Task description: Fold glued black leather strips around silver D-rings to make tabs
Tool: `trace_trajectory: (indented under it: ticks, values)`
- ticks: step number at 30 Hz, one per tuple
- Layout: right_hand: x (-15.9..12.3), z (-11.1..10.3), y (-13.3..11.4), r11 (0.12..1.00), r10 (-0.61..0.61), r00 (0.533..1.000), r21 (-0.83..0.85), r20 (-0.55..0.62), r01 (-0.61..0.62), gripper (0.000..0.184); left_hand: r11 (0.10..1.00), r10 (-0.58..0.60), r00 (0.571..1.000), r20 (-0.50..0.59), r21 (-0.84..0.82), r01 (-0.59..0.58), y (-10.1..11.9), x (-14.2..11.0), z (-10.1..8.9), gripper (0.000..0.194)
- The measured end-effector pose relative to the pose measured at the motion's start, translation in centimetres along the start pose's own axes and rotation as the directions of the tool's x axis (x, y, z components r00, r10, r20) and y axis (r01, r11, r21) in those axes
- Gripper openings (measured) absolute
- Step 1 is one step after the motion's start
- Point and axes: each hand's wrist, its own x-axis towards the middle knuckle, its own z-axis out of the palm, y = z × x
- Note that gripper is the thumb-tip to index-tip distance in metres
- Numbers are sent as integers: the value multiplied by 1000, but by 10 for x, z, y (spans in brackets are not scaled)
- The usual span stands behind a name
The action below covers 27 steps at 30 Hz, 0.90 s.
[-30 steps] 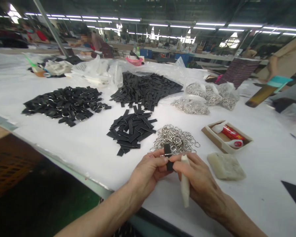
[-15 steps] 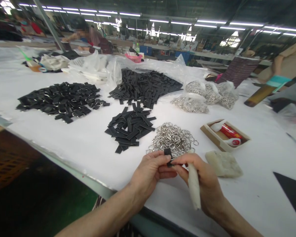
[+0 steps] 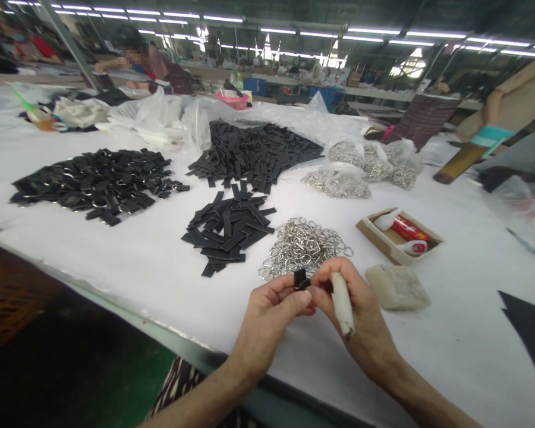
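My left hand [image 3: 276,306] is closed, pinching a short black strap [image 3: 300,278] between thumb and fingers; the strap looks folded over. My right hand [image 3: 354,303] is closed beside it, its fingertips meeting the strap. Across its palm lies a whitish, tape-wrapped stick-like tool [image 3: 342,303], whose working end I cannot make out. Just beyond both hands is a heap of silver metal D-rings [image 3: 305,244]. To its left lies a small pile of flat black straps [image 3: 227,226]. Farther left are straps fitted with rings [image 3: 93,181], heaped together.
A larger strap pile [image 3: 258,148] rests on plastic, beside clear bags of rings [image 3: 361,160]. At right are a cardboard tray [image 3: 386,246] with glue tubes, a pale waxy block [image 3: 396,288] and a black sheet [image 3: 532,339]. Other people work behind. The table edge [image 3: 116,315] runs along the front left.
The strap's upright piece is now bent over at my fingertips, and my left thumb presses on it. The tool's lower end has swung upward in my right hand. The view has shifted slightly.
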Motion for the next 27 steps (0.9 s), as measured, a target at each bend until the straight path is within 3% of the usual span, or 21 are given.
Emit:
trace_trajectory:
  ticks: [6,11,27]
  values:
    - [2,0,2,997,50,998,57,31,-52,12,999,-27,997,-77,45,31,1,2,0,7]
    - [4,-1,4,997,47,999,67,24,-49,12,998,-56,988,-147,-3,57,1,2,-1,9]
    - [-1,3,6,999,23,999,39,22,-23,11,993,-54,984,-167,99,71,1,-1,-1,11]
